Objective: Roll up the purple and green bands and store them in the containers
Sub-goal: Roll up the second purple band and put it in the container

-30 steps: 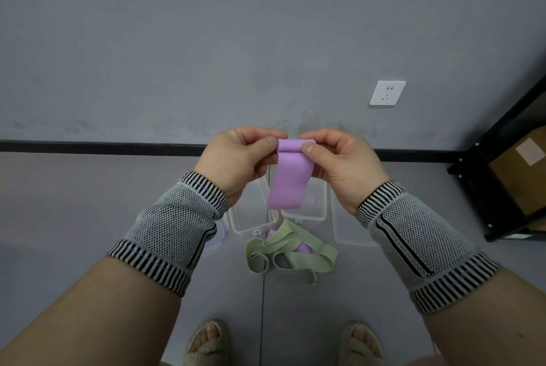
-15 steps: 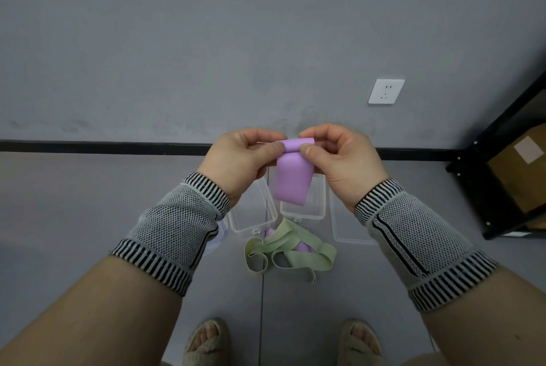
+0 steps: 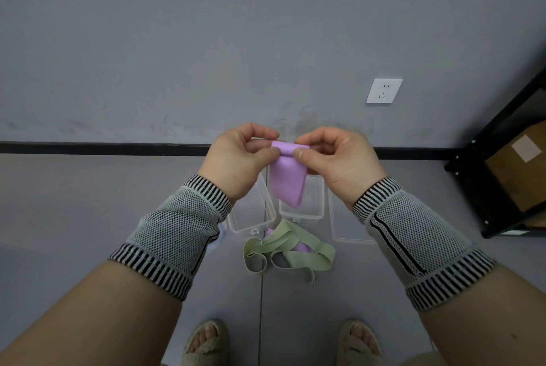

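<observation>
A purple band [image 3: 287, 184] hangs in front of me, its top edge curled into a small roll. My left hand [image 3: 240, 160] pinches the roll's left end and my right hand [image 3: 336, 158] pinches its right end, thumbs toward me. On the floor below lie several green bands [image 3: 291, 252] in a tangled heap, with bits of another purple band [image 3: 302, 246] showing under them. Behind the heap stand clear plastic containers: one on the left [image 3: 251, 219], one in the middle [image 3: 301, 213] partly hidden by the hanging band, and a third at the right [image 3: 348, 232].
A grey wall with a white socket [image 3: 383, 90] and a black skirting strip rises behind the containers. A black metal shelf [image 3: 499, 176] holding a cardboard box [image 3: 523, 164] stands at the right. My sandalled feet show at the bottom. A round lid edge [image 3: 220, 235] peeks past my left wrist.
The hanging tail of the purple band has grown shorter as the roll at its top thickened between my fingers. Both hands stayed in nearly the same place.
</observation>
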Demonstrator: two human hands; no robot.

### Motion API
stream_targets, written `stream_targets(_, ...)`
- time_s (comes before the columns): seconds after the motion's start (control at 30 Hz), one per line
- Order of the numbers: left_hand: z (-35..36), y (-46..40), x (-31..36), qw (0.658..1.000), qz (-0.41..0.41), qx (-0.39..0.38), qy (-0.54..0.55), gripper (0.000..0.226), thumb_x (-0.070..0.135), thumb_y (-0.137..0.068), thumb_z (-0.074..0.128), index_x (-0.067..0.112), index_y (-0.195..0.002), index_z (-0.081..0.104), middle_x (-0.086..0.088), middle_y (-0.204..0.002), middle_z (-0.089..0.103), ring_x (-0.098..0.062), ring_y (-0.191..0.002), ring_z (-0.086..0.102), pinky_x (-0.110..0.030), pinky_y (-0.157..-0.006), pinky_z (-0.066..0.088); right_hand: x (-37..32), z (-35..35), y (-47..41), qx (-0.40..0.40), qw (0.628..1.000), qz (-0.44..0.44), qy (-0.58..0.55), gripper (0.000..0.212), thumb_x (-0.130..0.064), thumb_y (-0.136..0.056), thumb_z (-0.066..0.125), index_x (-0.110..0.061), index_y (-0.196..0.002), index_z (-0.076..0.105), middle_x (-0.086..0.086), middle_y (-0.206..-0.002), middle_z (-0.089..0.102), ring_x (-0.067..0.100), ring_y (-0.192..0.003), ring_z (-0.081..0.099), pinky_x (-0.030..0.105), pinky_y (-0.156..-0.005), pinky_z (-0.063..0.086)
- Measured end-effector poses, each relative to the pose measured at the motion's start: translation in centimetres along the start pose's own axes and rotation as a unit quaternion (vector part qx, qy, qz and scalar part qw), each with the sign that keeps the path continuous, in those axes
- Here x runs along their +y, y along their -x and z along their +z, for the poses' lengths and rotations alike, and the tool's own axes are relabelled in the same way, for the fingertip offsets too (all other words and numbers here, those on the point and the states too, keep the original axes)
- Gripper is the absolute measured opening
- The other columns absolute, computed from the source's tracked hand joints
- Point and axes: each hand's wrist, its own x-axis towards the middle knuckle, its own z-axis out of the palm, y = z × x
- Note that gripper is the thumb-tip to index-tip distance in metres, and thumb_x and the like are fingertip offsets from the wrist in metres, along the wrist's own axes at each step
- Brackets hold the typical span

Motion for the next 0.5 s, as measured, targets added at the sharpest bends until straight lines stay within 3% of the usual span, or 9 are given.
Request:
stream_targets(0.07,-0.02,-0.04,-0.17,0.999,0.009,-0.008,-0.044,0.021,0.001,-0.086,0.061,0.022,-0.091,0.06,-0.001,-0.089,0.072,-0.01,-0.079,0.067,-0.023,-0.077,0.052,0.07,0.02,0.12,-0.017,0.999,-0.005,0.04,0.013,-0.011,-0.078,0.074,-0.019,-0.076,0.064,0.007,-0.076,0.069,0.013,-0.067,0.063,0.028,-0.071,0.054)
stream_targets(0.13,0.15,0.03,-0.31,0.996,0.015,-0.016,-0.085,0.023,0.004,-0.086,0.062,0.025,-0.093,0.058,0.001,-0.092,0.073,-0.014,-0.089,0.067,-0.028,-0.083,0.053,0.3,0.11,0.16,-0.03,0.995,-0.004,0.094,0.012,-0.016,-0.077,0.076,-0.019,-0.078,0.064,0.007,-0.077,0.07,0.014,-0.067,0.063,0.027,-0.069,0.053)
stream_targets(0.27,0.42,0.01,-0.26,0.996,0.023,-0.018,-0.084,0.028,0.008,-0.086,0.064,0.022,-0.109,0.058,0.002,-0.097,0.072,-0.01,-0.091,0.068,-0.022,-0.083,0.052,0.4,0.35,0.14,-0.046,0.989,-0.012,0.137,0.006,-0.019,-0.081,0.071,-0.017,-0.087,0.069,0.004,-0.079,0.072,0.017,-0.074,0.067,0.033,-0.076,0.056)
stream_targets(0.33,0.35,-0.06,-0.27,0.997,0.02,-0.015,-0.074,0.028,0.012,-0.088,0.061,0.017,-0.115,0.057,0.002,-0.097,0.071,-0.009,-0.09,0.066,-0.016,-0.081,0.05,0.2,0.34,0.13,-0.035,0.994,-0.018,0.102,0.002,-0.018,-0.084,0.068,-0.02,-0.084,0.069,0.003,-0.078,0.071,0.014,-0.072,0.066,0.029,-0.074,0.055)
stream_targets(0.43,0.08,-0.23,-0.57,0.993,0.003,-0.007,-0.116,0.022,0.017,-0.093,0.054,0.017,-0.114,0.06,-0.001,-0.09,0.068,-0.009,-0.081,0.06,-0.008,-0.068,0.043,-0.02,-0.01,-0.07,-0.001,1.0,-0.008,0.018,0.013,-0.015,-0.088,0.063,-0.025,-0.081,0.065,-0.004,-0.073,0.067,0.002,-0.063,0.063,0.017,-0.063,0.05)
stream_targets(0.5,-0.23,-0.42,-0.78,0.992,-0.009,-0.002,-0.123,0.019,0.017,-0.093,0.053,0.018,-0.11,0.061,-0.005,-0.09,0.067,-0.011,-0.079,0.058,-0.009,-0.065,0.043,-0.02,-0.27,-0.25,0.027,0.999,0.014,-0.031,0.011,-0.015,-0.09,0.061,-0.023,-0.083,0.064,-0.004,-0.071,0.065,0.002,-0.06,0.061,0.018,-0.06,0.048)
